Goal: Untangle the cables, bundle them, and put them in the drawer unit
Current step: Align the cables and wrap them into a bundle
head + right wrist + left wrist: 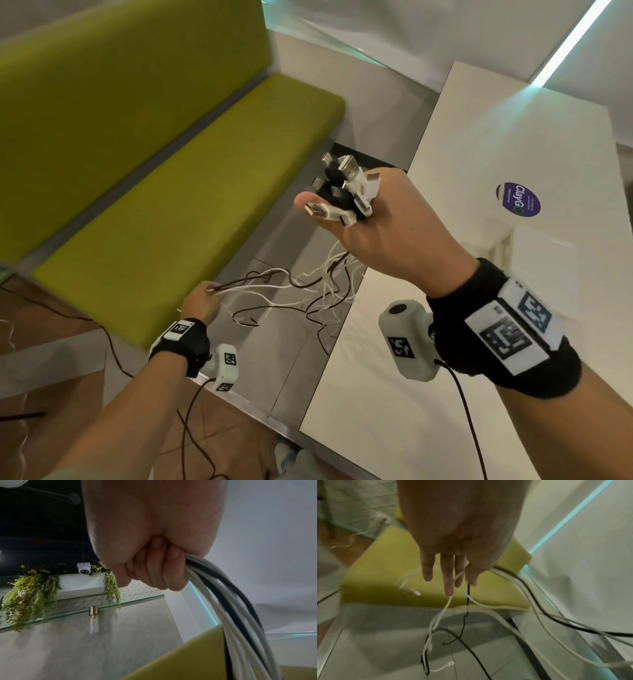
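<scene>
My right hand is raised over the table's left edge and grips a bunch of black and white cables just below their USB plugs, which fan out above the fist. In the right wrist view the fingers are curled round the cables. The cables hang tangled down to the left, where my left hand pinches several strands beside the bench. Seen from the left wrist, the left hand has its fingers fairly straight, with strands leaving by the thumb and loose ends dangling.
A yellow-green bench runs along the left. The white table at the right bears a purple sticker and a white boxy thing at its right edge. A grey floor strip lies between them.
</scene>
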### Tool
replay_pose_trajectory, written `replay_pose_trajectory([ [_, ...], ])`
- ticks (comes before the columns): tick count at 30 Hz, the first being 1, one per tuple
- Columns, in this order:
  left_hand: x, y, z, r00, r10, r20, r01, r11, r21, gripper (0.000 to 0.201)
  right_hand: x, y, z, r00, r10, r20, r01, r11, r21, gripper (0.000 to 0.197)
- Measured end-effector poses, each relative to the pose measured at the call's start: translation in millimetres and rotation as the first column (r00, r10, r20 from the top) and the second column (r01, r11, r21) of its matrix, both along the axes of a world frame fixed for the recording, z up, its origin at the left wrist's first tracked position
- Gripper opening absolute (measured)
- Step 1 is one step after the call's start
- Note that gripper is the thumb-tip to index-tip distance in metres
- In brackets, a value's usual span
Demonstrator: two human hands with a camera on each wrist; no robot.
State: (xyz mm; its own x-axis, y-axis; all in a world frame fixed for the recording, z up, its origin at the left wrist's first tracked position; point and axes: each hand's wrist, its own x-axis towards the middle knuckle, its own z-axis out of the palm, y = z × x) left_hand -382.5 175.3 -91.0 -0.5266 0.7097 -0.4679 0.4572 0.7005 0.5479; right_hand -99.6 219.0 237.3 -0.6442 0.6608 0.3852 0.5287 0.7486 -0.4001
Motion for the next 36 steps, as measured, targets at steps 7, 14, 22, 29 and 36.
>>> replay_pose_trajectory([
  [7,47.3,20.9,72.1,0.9,-0.425,0.1,0.385,0.881,0.275,0.035,-5.0,-8.5,-2.6,0.984,0.028,-0.176,-0.056,0.986,-0.16,0.038],
  [14,141.2,28.3,195.3,0.471,-0.8,0.373,0.661,0.599,0.451,0.044,-21.7,-16.5,13.4,0.92,0.22,-0.324,-0.3,0.927,-0.223,0.047],
  [22,151.8,9.5,166.3,0.367,-0.801,0.474,0.688,0.577,0.441,0.026,-5.8,-22.0,11.7,0.919,0.23,-0.32,-0.32,0.911,-0.262,0.054],
  [29,109.3,-2.0,66.0,0.608,-0.762,0.223,0.772,0.633,0.059,0.03,-2.0,-32.2,44.0,0.895,0.293,-0.335,-0.371,0.907,-0.197,0.052],
  [36,63.1,-4.4,32.0,0.805,-0.577,0.138,0.591,0.798,-0.117,0.023,-4.8,-35.3,38.7,0.886,0.317,-0.34,-0.402,0.889,-0.221,0.053],
])
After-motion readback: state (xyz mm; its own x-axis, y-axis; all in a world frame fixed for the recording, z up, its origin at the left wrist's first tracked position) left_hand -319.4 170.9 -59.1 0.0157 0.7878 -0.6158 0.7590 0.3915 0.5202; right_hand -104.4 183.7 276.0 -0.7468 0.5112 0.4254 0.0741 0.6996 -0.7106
